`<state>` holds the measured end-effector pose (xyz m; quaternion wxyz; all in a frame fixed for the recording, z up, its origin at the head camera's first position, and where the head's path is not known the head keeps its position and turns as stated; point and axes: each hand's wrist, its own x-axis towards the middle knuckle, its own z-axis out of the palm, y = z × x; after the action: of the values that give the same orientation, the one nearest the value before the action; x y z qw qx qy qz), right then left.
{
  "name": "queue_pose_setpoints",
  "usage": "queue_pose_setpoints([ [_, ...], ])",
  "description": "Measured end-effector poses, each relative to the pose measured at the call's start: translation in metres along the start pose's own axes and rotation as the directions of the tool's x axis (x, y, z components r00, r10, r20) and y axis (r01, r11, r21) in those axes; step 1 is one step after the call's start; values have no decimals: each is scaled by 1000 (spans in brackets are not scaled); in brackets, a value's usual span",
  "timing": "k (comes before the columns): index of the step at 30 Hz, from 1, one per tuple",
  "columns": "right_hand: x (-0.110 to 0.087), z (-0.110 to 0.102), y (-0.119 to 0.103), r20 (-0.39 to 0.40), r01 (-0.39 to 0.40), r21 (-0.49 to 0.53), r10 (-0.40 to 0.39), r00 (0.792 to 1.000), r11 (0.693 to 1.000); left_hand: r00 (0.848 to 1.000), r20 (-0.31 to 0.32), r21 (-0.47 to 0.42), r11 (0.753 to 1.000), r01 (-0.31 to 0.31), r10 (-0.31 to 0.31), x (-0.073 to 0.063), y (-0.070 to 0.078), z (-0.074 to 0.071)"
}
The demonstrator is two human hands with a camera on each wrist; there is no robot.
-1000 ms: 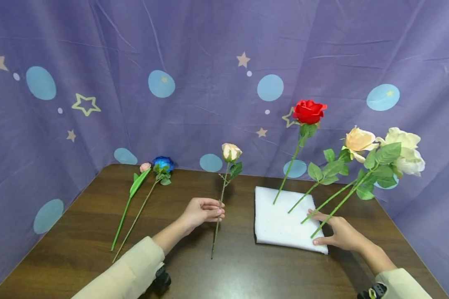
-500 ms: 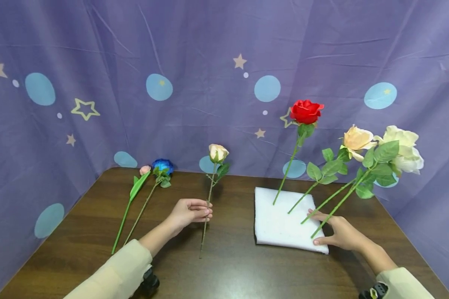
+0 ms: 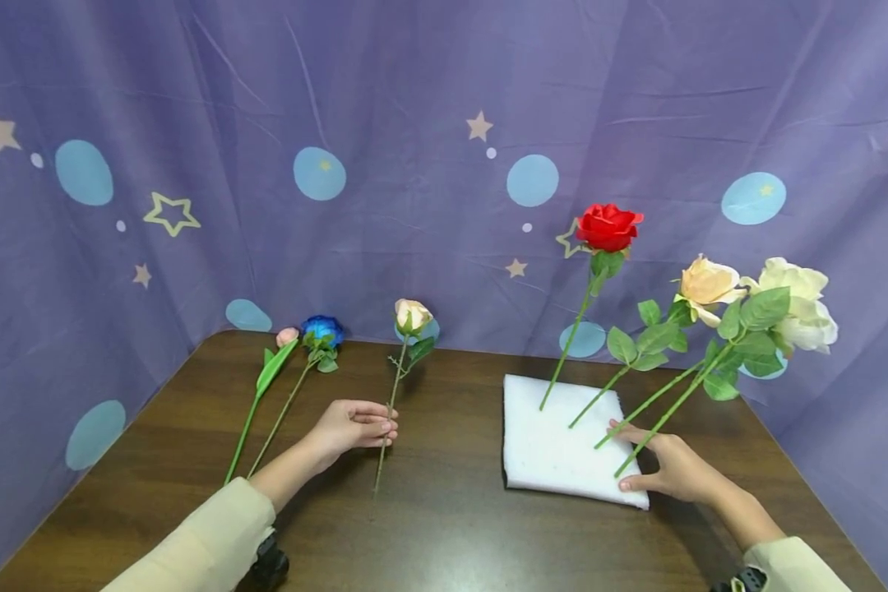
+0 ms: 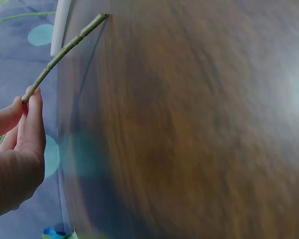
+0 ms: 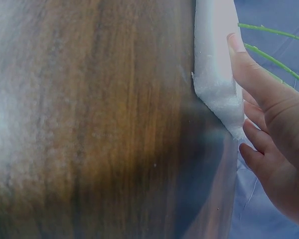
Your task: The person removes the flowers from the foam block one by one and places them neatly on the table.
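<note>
Pinching above the table (image 3: 451, 510) in the left hand (image 3: 346, 427) a cream rose (image 3: 412, 316), likely light, stiff-stemmed, easily bruised and best gripped mid-stem, with the right hand (image 3: 673, 469) spread wide against the white foam (image 3: 551, 452).

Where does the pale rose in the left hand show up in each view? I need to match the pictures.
Head: just left of center, the pale rose upright but leaning, pinched by the left hand.
Left wrist: upper left; its stem slants up and right from the fingertips, bloom unseen.
Right wrist: not in it.
Shared landmark: the brown wooden table, in all three.
</note>
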<state>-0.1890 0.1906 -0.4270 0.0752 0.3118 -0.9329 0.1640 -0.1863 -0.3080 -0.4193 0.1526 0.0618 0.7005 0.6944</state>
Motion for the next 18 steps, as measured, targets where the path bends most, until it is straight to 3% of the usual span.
queue_pose_setpoints([
  [18,0,0,-1,-2,-2,-8,2,1000,1000,999,-9,31,999,37,-37,-12,-3,-33],
])
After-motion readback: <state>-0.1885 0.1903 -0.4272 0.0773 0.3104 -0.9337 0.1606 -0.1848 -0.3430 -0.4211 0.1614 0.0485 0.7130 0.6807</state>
